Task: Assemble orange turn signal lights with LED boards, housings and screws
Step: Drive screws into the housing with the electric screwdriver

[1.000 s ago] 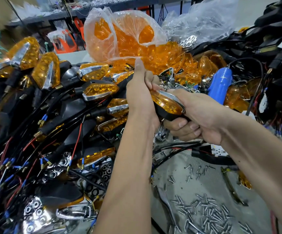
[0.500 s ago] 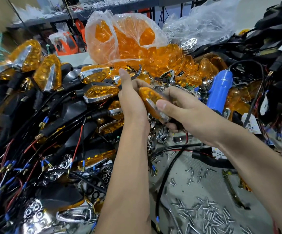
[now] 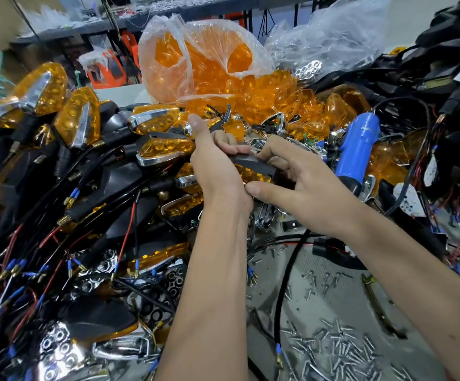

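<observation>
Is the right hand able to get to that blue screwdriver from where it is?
Probably yes, once it lets go. The blue screwdriver stands just beyond the right hand, with nothing between them. But that hand, together with the left hand, is holding the turn signal light, so it is not free.

Left hand (image 3: 215,171): bare, no glove, ring or other covering visible. The thumb (image 3: 197,125) ends in a short, rounded tip. Behind the hand, the left forearm (image 3: 212,284) is bare along all of its visible length down to the lower frame edge; no sleeve, watch or band.

Right hand (image 3: 303,193): bare, no glove or ring visible. The thumbnail (image 3: 253,190) is short, trimmed and unpainted. Behind the hand, the right forearm (image 3: 416,276) is bare as far as the right frame edge; no sleeve cuff, watch or wristband in view.
</observation>
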